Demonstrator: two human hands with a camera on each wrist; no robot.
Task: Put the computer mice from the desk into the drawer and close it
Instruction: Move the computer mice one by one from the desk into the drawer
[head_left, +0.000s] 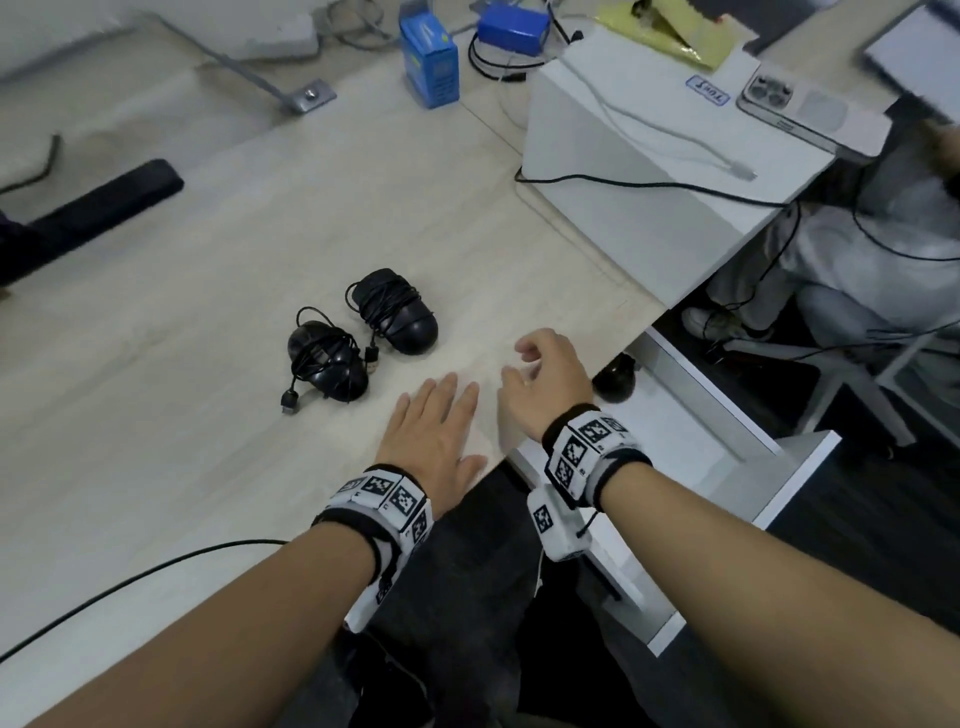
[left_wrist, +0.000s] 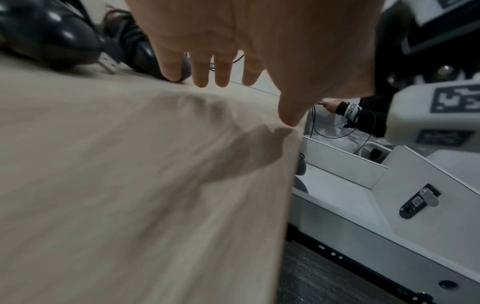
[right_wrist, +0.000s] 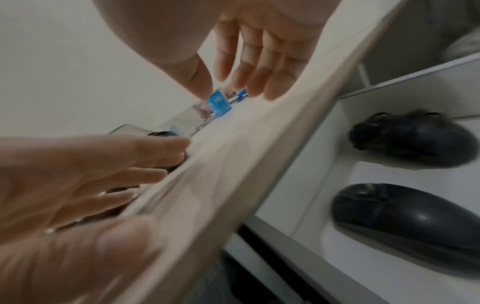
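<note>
Two hands hovered over the near corner of the table (head_left: 208, 249), and neither held anything. The left hand (head_left: 434, 434) was spread flat, fingers straight, just above the tabletop near its front edge. The right hand (head_left: 545, 379) was beside it, fingers loosely curled and empty, close to the table's corner above the open drawer (head_left: 691, 447).

A little ahead of the left hand lay two black wired mice, each with its cable wound round the body — the nearer mouse (head_left: 327, 361) and the farther mouse (head_left: 397, 312), close beside one another on the table. Below the table's edge, the white drawer stood pulled out; the right wrist view showed two more black mice already lying inside it, a wrapped one (right_wrist: 413, 139) and a smooth one (right_wrist: 405, 222) nearer the front.

The job looked about half done, as I judged it: both hands were free and turned towards the remaining pair. The next move would call for closing the fingers round a mouse together with its loose cable end, so the plug did not trail or snag on the table's edge — then carrying it right and down into the drawer. Only once both were in could the drawer be pushed shut.
</note>
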